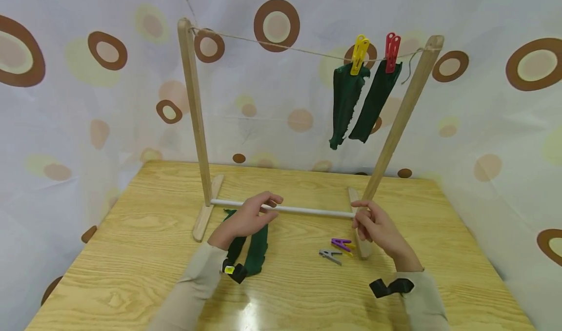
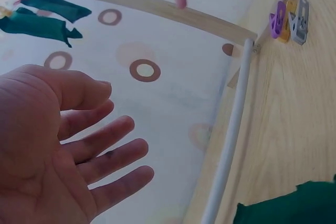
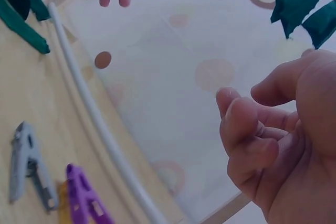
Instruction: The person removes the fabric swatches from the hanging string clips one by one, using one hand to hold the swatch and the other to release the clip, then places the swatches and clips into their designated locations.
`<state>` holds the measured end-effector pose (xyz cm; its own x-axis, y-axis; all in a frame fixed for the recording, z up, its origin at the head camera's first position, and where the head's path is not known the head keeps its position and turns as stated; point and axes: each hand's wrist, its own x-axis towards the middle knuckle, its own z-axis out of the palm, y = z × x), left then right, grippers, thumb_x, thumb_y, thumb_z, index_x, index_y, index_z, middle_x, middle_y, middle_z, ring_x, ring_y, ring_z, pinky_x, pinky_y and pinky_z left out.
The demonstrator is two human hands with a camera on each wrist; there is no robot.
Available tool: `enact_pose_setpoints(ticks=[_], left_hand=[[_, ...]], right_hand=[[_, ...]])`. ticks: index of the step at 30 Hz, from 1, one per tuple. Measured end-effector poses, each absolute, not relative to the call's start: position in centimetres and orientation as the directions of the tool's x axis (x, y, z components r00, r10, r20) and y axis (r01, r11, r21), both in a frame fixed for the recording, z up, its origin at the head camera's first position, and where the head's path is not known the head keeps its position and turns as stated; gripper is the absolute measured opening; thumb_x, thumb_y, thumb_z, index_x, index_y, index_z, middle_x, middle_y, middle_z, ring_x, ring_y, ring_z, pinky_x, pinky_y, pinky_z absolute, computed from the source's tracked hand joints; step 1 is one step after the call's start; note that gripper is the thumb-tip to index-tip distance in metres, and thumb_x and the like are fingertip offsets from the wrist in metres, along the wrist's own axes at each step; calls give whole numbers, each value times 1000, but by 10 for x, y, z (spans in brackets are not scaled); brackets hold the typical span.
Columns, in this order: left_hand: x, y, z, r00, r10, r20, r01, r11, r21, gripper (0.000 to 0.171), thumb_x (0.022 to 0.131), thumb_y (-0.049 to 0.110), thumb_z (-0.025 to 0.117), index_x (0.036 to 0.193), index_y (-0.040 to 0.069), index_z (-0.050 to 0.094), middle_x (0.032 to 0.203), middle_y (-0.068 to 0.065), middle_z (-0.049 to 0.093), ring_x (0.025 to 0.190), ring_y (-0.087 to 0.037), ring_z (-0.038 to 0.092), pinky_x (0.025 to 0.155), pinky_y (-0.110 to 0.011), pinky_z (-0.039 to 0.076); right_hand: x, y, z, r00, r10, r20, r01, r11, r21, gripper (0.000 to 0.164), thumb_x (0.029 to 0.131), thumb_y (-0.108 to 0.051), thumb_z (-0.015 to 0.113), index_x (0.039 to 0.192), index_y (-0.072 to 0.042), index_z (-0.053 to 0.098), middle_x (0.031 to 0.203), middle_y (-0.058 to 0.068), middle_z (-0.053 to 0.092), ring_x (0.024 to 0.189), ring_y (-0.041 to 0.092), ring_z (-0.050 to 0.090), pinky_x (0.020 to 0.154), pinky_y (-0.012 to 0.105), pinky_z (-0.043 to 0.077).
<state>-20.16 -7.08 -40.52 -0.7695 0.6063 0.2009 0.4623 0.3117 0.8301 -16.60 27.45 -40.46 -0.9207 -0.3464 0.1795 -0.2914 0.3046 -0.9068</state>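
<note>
My left hand hovers over two dark green cloth strips on the table, its fingers spread and nothing in its palm. Beside the right post, my right hand is raised with fingers loosely bent and also holds nothing. Below it lie a purple clothespin, a grey clothespin and an orange-yellow clothespin partly hidden by the purple one. Two more green cloth strips hang from the string: a yellow clothespin grips the left strip, a red clothespin the right strip.
A wooden frame has a left post, a right post and a white bar low between them. Twine runs between the post tops. Flat wooden feet rest on the table, and a patterned sheet hangs behind.
</note>
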Motion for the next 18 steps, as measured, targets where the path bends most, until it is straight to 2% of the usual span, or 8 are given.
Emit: enact_pose_setpoints(ticks=[7,13,18], left_hand=[[-211,-68,-393,-767,598,231,474,286,833,29,99,10,51,128,3,53,133,-15,54,119,-34,53,95,-41,48],[-218,-64,-384,-765,595,244,459,240,855,28,100,11,51,126,3,54,133,-17,54,118,-35,54,94,-42,49],[-223,-62,-375,-773,584,246,452,236,860,27,100,12,51,126,4,54,132,-15,54,116,-29,55,93,-40,49]], right_hand=[[-174,276,-376,-911,-343,229,-343,324,-882,26,105,-10,36,126,5,40,74,-1,60,48,21,47,41,28,38],[-181,271,-352,-884,-361,296,-416,322,-850,22,104,-7,37,124,0,42,73,7,58,48,20,46,42,27,39],[-182,267,-333,-864,-378,333,-460,322,-827,18,104,-5,36,120,-4,44,73,-2,57,49,20,46,42,27,38]])
